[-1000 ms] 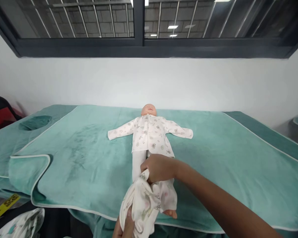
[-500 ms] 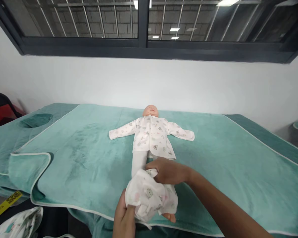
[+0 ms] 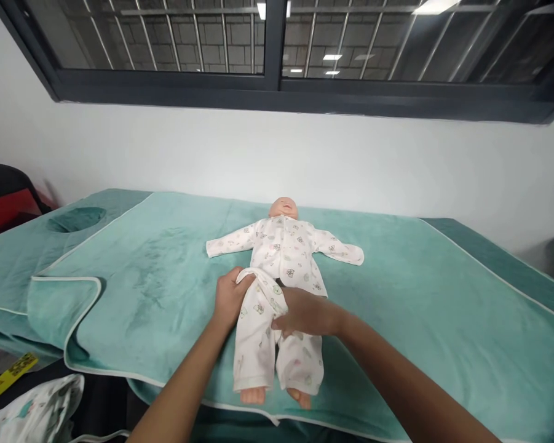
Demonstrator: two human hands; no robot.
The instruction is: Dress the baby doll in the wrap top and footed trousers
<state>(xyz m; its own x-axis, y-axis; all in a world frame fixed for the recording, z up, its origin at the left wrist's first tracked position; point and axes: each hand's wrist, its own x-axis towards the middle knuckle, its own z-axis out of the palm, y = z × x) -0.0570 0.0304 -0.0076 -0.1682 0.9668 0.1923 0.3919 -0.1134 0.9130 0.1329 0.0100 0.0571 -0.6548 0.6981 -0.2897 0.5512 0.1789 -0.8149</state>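
Note:
A baby doll [image 3: 283, 208] lies on its back on a teal towel [image 3: 396, 289], arms spread, in a white printed top [image 3: 283, 249]. White printed trousers [image 3: 258, 344] cover both legs, and the bare feet stick out near the towel's front edge. My left hand [image 3: 228, 296] grips the trousers' waistband at the doll's hip. My right hand [image 3: 304, 314] is closed on the waistband at the middle, just under the top's hem.
The towel covers a padded table with a face hole [image 3: 76, 218] at the far left. A white wall and dark window frame stand behind. A red and black chair [image 3: 4, 203] is at the left. Printed cloth [image 3: 32, 415] and a yellow tape [image 3: 7, 375] lie below left.
The bunched trousers have been drawn up from the doll's feet to its waist. My left hand moved up from the front edge to the hip. Both legs are now covered.

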